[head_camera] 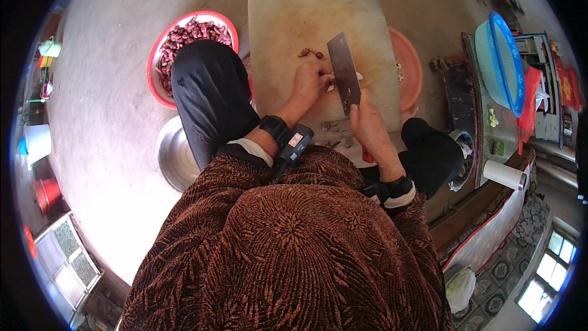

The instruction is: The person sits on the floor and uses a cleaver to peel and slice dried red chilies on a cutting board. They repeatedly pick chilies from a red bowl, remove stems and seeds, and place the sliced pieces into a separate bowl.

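Observation:
A large pale cutting board (294,14) lies before me. My right hand (369,122) grips a cleaver (342,71) by its handle, the broad blade pointing away from me over the board. Beside the blade, my left hand (313,78) has its fingertips on a small pale piece, too covered to name. Another white piece (359,76) lies just right of the blade, and one more (330,88) is under the left fingers. Small reddish-purple bulbs or tubers (319,55) rest beyond my left hand.
Left of the board, a red-rimmed basin (152,66) holds many reddish-purple pieces; a metal basin (177,156) sits nearer. An orange basin (412,69) with white pieces is partly beneath the board's right side. Farther right are a blue-rimmed basket (496,64) and a white bottle (503,175).

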`<state>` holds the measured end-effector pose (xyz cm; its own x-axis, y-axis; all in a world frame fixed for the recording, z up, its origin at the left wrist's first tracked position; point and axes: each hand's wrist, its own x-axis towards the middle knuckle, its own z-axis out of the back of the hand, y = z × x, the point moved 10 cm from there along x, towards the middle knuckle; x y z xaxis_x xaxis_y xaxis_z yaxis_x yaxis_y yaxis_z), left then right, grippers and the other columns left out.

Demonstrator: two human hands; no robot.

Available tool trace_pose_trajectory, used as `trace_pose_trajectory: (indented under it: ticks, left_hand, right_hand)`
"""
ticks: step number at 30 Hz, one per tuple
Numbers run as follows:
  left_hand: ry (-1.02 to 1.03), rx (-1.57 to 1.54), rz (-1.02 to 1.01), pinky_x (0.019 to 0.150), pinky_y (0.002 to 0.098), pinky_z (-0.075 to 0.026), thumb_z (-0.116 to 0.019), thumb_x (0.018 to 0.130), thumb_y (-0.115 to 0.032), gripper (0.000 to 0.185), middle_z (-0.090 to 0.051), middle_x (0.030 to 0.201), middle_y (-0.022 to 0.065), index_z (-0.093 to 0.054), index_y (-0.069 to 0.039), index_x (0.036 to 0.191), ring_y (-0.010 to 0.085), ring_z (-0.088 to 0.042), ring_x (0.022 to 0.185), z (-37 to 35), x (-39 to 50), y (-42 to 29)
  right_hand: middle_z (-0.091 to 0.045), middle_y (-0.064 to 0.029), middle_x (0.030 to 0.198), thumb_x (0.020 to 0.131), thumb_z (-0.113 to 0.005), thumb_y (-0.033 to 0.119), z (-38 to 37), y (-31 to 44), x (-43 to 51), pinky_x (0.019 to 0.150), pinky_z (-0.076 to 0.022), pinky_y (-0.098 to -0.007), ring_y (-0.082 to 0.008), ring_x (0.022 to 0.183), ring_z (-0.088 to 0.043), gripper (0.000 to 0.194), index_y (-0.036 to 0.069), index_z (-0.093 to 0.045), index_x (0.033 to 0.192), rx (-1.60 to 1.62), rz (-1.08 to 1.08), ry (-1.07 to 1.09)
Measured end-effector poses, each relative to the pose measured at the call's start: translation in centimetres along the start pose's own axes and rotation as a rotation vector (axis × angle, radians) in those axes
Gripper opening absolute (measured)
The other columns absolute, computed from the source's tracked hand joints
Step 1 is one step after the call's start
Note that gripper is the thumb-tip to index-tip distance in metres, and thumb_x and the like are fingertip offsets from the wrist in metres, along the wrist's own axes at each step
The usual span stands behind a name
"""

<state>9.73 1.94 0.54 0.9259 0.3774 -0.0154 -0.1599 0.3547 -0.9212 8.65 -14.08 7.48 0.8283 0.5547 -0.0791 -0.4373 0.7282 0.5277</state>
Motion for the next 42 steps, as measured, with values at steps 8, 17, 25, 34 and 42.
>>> trace_pose_trajectory:
  ticks: [8,17,25,34,42]
  left_hand:
    - [-0.044,0.011,-0.090,0.061,0.0346,-0.050,-0.074,0.072,-0.009,0.014,-0.065,0.072,0.0154,-0.067,0.001,0.080,0.0257,-0.065,0.066,0.0,0.0,-0.6]
    - [-0.079,0.128,-0.210,0.061,0.0379,-0.051,-0.073,0.072,-0.012,0.016,-0.064,0.071,0.0163,-0.064,-0.001,0.081,0.0310,-0.063,0.065,-0.4,-1.0,-2.1]
    - [-0.039,0.166,-0.318,0.064,0.0388,-0.049,-0.068,0.074,-0.008,0.014,-0.061,0.076,0.0177,-0.064,-0.001,0.085,0.0322,-0.062,0.071,-0.5,-0.1,-2.1]
    - [0.120,0.292,-0.412,0.072,0.0405,-0.048,-0.067,0.071,-0.002,0.019,-0.059,0.089,0.0173,-0.066,-0.002,0.090,0.0358,-0.058,0.082,-0.3,-0.7,-3.8]
    - [0.069,0.200,-0.281,0.072,0.0393,-0.049,-0.065,0.072,-0.001,0.023,-0.059,0.088,0.0164,-0.065,-0.001,0.094,0.0341,-0.060,0.084,-0.6,-0.2,-2.3]
  right_hand:
    - [-0.058,-0.0325,0.089,0.088,-0.049,0.008,-1.6,0.5,2.0,0.072,-0.0436,-0.0544,-0.0495,0.084,-0.056,0.046,-0.006,-0.032,0.129,-0.013,0.051,-0.041]
    - [-0.059,-0.0319,0.090,0.087,-0.050,0.009,-1.9,-2.2,1.9,0.073,-0.0440,-0.0545,-0.0503,0.086,-0.056,0.047,0.000,-0.034,0.130,0.130,-0.112,-0.059]
    - [-0.059,-0.0315,0.089,0.086,-0.049,0.007,-1.6,-2.5,1.8,0.073,-0.0442,-0.0543,-0.0497,0.085,-0.056,0.036,0.001,-0.039,0.120,0.054,-0.055,-0.079]
    - [-0.058,-0.0322,0.089,0.085,-0.050,0.005,-2.0,-2.7,1.8,0.073,-0.0442,-0.0542,-0.0498,0.086,-0.056,0.037,0.001,-0.037,0.119,0.034,-0.048,-0.092]
    - [-0.059,-0.0323,0.089,0.086,-0.049,0.006,-1.4,-2.1,1.5,0.072,-0.0440,-0.0550,-0.0490,0.085,-0.057,0.033,-0.001,-0.039,0.116,0.056,-0.049,-0.097]
